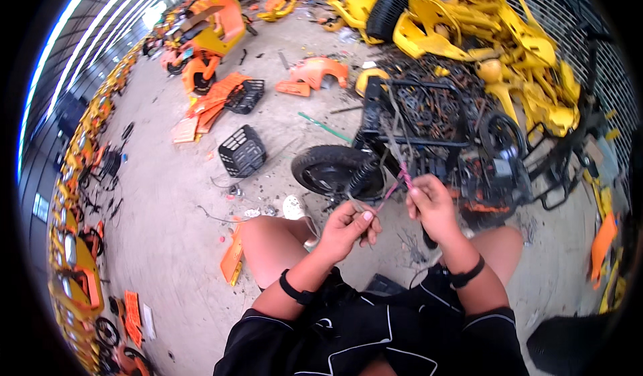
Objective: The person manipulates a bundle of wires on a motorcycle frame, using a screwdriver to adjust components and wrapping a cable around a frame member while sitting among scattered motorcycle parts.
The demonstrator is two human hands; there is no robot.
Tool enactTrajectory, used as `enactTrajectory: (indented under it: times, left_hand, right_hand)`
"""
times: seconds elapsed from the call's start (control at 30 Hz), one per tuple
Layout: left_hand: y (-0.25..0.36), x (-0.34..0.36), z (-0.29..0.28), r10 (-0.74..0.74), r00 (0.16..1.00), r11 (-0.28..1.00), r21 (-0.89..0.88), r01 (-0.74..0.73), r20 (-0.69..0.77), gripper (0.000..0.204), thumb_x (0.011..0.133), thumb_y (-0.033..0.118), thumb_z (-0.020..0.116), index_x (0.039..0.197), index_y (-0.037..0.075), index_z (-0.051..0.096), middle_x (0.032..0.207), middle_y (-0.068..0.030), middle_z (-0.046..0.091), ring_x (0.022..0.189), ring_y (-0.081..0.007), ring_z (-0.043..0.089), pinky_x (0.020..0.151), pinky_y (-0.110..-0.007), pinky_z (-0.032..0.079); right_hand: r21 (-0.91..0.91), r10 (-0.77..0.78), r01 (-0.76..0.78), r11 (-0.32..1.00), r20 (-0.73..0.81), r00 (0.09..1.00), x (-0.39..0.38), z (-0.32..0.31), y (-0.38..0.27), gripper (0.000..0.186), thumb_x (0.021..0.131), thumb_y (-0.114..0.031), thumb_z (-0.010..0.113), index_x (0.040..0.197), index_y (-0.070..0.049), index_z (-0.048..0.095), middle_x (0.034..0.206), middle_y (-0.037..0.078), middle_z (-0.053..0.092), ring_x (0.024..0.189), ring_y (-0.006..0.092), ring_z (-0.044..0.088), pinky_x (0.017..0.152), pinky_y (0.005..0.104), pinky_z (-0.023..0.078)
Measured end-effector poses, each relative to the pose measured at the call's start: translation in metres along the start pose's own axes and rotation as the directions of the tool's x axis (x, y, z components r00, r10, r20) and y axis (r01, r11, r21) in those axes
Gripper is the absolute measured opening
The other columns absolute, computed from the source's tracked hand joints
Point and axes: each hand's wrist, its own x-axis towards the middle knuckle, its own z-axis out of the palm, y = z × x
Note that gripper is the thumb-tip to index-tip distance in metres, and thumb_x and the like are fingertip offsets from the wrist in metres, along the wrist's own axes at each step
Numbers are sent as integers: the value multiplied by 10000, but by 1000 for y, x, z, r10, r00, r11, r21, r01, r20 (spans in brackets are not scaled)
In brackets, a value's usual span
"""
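Note:
My left hand (pixel 351 226) is closed, thumb pressed on the fingers, pinching a thin cable that carries pink tape. A short way to the right and slightly higher, my right hand (pixel 431 205) pinches the same pink-taped cable (pixel 390 191). Between the hands the cable forms a narrow V, with greyish strands running up toward the frame. Just beyond lies a stripped black scooter frame (pixel 422 138) on its side, its wheel (pixel 333 170) to the left. The ends of the cable inside my fingers are hidden.
A black plastic basket (pixel 242 151) and orange panels (pixel 218 105) lie on the concrete floor ahead. Yellow body panels (pixel 462 24) are heaped at the far right, behind metal scrap (pixel 429 95). Scooters (pixel 77 255) line the left side. A green strip (pixel 324 127) lies near the wheel.

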Motion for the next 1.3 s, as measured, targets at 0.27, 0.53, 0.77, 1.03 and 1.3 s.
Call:
enactTrajectory:
  times: [0.27,0.53,0.77,1.03,1.3]
  left_hand:
    - [-15,51,-56,-313,941,927,258,273,130,200,945,207,594,844,37,563,693,-9,556,577,-77,486,499,-226,387]
    - [-15,21,-25,-116,993,890,446,89,34,147,969,177,549,994,33,530,819,-52,626,671,-115,598,570,-249,466]
    - [-4,29,-37,-226,971,914,-360,185,-74,163,946,223,562,995,68,545,789,-61,599,608,-147,550,521,-253,399]
    - [3,24,-44,-356,908,934,113,338,222,174,934,178,600,829,44,564,668,-23,553,538,-79,470,473,-221,348]
    - [-13,13,-19,-134,990,864,484,139,-44,152,969,158,553,914,18,533,751,-38,602,618,-92,561,550,-218,425]
  right_hand:
    - [-590,538,-127,798,600,592,-3,-3,-6,157,886,-154,645,947,-13,613,732,43,638,605,105,585,538,278,476]
    - [-841,-214,156,518,49,976,16,4,42,163,867,-163,652,895,-24,571,744,177,643,622,321,621,557,401,482]
    - [172,96,-138,975,231,968,6,24,7,70,940,-97,549,987,-54,520,752,40,574,563,93,515,480,220,380]
    - [-593,531,-65,802,661,530,4,9,-2,130,877,-125,650,897,-2,611,695,45,615,594,115,549,548,279,440]
    - [-912,128,215,351,274,953,5,3,13,164,849,-173,600,873,-15,563,812,218,640,788,428,609,679,515,461]
